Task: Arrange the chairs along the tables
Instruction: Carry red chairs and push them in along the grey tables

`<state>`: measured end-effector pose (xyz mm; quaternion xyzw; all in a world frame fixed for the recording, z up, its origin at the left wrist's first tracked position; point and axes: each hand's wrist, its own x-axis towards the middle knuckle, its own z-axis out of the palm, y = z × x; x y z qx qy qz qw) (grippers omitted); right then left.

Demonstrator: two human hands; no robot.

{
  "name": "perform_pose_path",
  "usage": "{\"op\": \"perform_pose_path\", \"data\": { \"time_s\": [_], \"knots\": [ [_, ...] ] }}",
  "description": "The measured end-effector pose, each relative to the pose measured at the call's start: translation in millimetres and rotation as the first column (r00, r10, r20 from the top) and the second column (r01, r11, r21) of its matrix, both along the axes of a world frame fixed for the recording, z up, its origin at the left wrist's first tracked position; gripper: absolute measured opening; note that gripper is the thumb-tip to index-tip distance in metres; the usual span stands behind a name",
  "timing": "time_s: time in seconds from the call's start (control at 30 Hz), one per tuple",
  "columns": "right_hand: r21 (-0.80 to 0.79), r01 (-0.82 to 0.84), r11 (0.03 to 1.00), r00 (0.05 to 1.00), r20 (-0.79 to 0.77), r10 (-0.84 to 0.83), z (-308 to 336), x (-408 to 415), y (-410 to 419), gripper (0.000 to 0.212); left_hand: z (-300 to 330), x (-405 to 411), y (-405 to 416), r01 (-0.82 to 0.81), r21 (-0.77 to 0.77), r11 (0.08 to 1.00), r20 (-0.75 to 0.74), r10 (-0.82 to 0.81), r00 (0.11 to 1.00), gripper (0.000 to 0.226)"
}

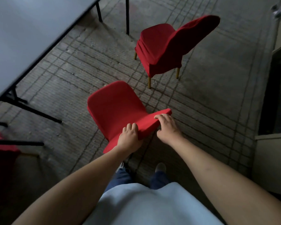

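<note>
Red-covered near chair (113, 108), backrest gripped by left hand (128, 137) and right hand (167, 127).

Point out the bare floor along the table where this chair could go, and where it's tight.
Both hands, left and right, hold the near chair by its backrest. Bare floor lies between it and the table edge, and ahead toward the far chair. It is crowded at lower left, around the table legs and red fabric.

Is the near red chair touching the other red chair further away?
Apart. The head view shows bare floor between the near red chair, held at its backrest by both hands, and the far red chair.
</note>
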<state>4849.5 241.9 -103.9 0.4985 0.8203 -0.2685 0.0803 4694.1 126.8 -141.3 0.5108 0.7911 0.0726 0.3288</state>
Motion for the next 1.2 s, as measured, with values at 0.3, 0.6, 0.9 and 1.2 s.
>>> {"op": "perform_pose_path", "data": {
  "time_s": [0.3, 0.6, 0.9, 1.2],
  "knots": [
    [-0.113, -0.366, 0.924, 0.924, 0.075, 0.375, -6.8, 14.4, 47.0, 0.063, 1.1, 28.6, 11.4, -0.222, -0.03, 0.975, -0.081, 0.219, 0.972, 0.053],
    [-0.151, -0.539, 0.829, 0.83, 0.07, 0.553, -29.4, -14.7, 59.5, 0.067, -1.6, 16.1, 11.6, -0.278, -0.033, 0.96, -0.135, 0.271, 0.953, 0.07],
    [0.164, -0.657, 0.736, 0.748, 0.025, 0.663, -27.3, -75.3, 90.3, 0.052, 3.3, -42.6, 37.3, -0.115, 0.14, 0.984, -0.214, 0.143, 0.966, 0.064],
    [0.278, -0.54, 0.794, 0.806, -0.101, 0.583, 17.3, -216.1, 166.3, 0.031, 51.7, -186.4, 110.6, -0.151, 0.421, 0.895, -0.157, 0.235, 0.959, 0.058]
  ]
}}
